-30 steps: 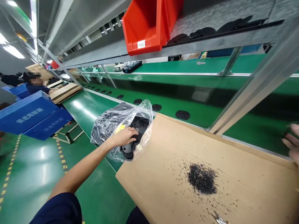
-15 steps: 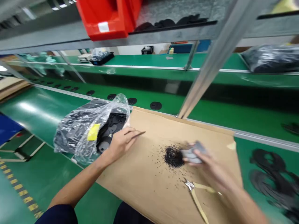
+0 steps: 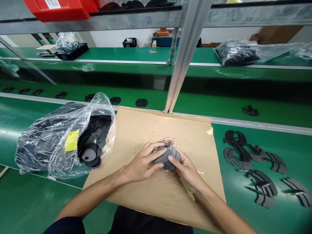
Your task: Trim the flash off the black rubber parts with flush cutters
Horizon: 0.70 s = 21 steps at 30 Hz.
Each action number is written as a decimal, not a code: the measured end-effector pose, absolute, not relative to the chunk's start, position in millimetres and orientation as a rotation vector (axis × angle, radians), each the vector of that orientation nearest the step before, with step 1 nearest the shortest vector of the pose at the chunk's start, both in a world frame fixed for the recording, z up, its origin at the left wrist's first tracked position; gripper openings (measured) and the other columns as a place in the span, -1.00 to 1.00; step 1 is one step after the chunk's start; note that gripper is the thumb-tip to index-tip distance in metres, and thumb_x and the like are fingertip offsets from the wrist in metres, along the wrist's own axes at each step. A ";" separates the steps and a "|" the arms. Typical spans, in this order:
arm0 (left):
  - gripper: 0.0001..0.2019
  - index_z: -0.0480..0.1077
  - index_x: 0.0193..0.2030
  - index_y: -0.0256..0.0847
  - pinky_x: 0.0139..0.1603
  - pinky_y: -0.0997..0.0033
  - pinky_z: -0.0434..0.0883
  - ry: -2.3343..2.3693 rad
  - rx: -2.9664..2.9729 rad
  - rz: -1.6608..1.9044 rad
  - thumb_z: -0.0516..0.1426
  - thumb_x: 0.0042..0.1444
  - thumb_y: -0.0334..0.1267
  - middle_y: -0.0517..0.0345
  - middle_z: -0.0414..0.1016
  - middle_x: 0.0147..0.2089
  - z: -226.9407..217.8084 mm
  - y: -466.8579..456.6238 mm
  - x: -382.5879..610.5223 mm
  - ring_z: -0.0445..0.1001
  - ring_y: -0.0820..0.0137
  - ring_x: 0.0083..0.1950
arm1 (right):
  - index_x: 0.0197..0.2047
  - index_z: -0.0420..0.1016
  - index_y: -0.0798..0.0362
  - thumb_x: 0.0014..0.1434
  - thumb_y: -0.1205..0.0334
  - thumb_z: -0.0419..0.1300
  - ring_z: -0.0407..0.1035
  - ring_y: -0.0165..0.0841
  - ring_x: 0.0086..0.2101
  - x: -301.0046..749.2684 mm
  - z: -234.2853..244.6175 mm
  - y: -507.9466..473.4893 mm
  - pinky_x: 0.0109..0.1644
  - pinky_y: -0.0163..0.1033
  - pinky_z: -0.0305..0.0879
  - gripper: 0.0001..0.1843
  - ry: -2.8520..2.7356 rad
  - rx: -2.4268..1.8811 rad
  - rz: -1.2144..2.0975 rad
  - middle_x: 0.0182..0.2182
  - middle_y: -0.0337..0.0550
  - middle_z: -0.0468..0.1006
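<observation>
Over the cardboard sheet (image 3: 136, 195), my two hands meet at a small stack of dark grey plastic discs (image 3: 173, 153). My right hand (image 3: 188, 169) grips the stack from the right, thumb across its face. My left hand (image 3: 143, 162) has its fingers closed around a round disc (image 3: 161, 156) pressed against the stack. Behind and beneath them lie small black plastic bits (image 3: 168, 142), partly covered by the hands. A yellow handle (image 3: 191, 196) of the nippers shows below my right wrist; the rest of that tool is mostly hidden.
A clear plastic bag (image 3: 58, 143) full of black discs lies open at the left. Several curved black parts (image 3: 263, 185) rest on the green bench at the right. Behind the sheet, a metal post (image 3: 179, 71) rises beside a green strip carrying spaced discs (image 3: 141, 103).
My left hand has moved right, from beside the bag to the stack. My right hand has come nearer the body's middle, now covering most of the nippers. The camera view has turned right.
</observation>
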<state>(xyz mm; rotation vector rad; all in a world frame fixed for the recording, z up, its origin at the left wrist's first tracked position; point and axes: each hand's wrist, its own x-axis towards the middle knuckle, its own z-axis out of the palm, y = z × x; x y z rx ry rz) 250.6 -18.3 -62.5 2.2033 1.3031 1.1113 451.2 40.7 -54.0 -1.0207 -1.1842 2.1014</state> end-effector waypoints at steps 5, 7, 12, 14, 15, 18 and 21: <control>-0.48 0.21 0.41 -0.09 0.08 0.10 0.54 1.380 2.164 1.256 0.16 0.34 -0.25 -0.19 0.39 0.19 -69.5 -13.3 257.5 0.45 0.12 0.21 | 0.02 0.51 -0.03 0.17 -0.08 0.39 0.42 -0.33 -0.24 450.3 -53.0 39.1 -0.26 -0.27 0.47 -0.56 -1.286 -0.976 2.082 -0.19 -0.18 0.53; -0.46 0.21 0.41 -0.11 0.06 0.12 0.56 1.395 2.176 1.296 0.18 0.32 -0.22 -0.19 0.39 0.16 -70.4 -12.3 258.7 0.47 0.14 0.18 | 0.00 0.52 -0.02 0.18 -0.07 0.39 0.41 -0.34 -0.25 449.7 -52.0 39.7 -0.26 -0.28 0.47 -0.58 -1.313 -0.960 2.065 -0.21 -0.18 0.52; -0.40 0.18 0.43 -0.15 -0.02 0.20 0.57 1.425 2.310 1.353 0.22 0.30 -0.22 -0.19 0.41 0.12 -70.2 -14.1 259.7 0.50 0.16 0.10 | 0.04 0.53 -0.02 0.20 -0.09 0.36 0.41 -0.31 -0.21 448.4 -49.3 39.9 -0.27 -0.28 0.49 -0.56 -1.361 -0.930 2.041 -0.16 -0.14 0.52; -0.40 0.18 0.43 -0.15 -0.03 0.20 0.57 1.440 2.361 1.353 0.22 0.29 -0.24 -0.18 0.43 0.11 -69.9 -15.4 260.0 0.50 0.16 0.09 | 0.01 0.56 0.00 0.19 -0.11 0.36 0.41 -0.30 -0.22 448.4 -49.1 39.6 -0.27 -0.26 0.51 -0.55 -1.373 -0.937 2.025 -0.18 -0.13 0.52; -0.40 0.20 0.43 -0.14 -0.03 0.20 0.57 1.436 2.352 1.359 0.23 0.29 -0.24 -0.17 0.44 0.11 -69.5 -16.0 260.0 0.50 0.16 0.09 | -0.01 0.57 0.01 0.18 -0.12 0.37 0.41 -0.31 -0.25 448.6 -49.1 39.5 -0.29 -0.26 0.51 -0.55 -1.376 -0.944 2.023 -0.21 -0.14 0.52; -0.52 0.33 0.34 -0.12 0.06 0.18 0.56 1.380 2.096 1.374 0.22 0.30 -0.21 -0.13 0.45 0.11 -66.5 -15.9 258.3 0.50 0.18 0.12 | -0.08 0.58 0.04 0.16 -0.16 0.37 0.39 -0.37 -0.38 450.0 -48.7 39.9 -0.36 -0.28 0.48 -0.54 -1.375 -0.960 2.061 -0.33 -0.17 0.51; -0.72 0.50 0.14 -0.15 0.13 0.21 0.53 1.337 1.717 1.395 0.19 0.33 -0.22 -0.06 0.48 0.06 -61.7 -13.8 255.0 0.51 0.23 0.12 | -0.09 0.59 0.07 0.14 -0.19 0.37 0.39 -0.36 -0.41 451.7 -47.2 41.1 -0.40 -0.29 0.46 -0.50 -1.366 -0.981 2.088 -0.39 -0.17 0.51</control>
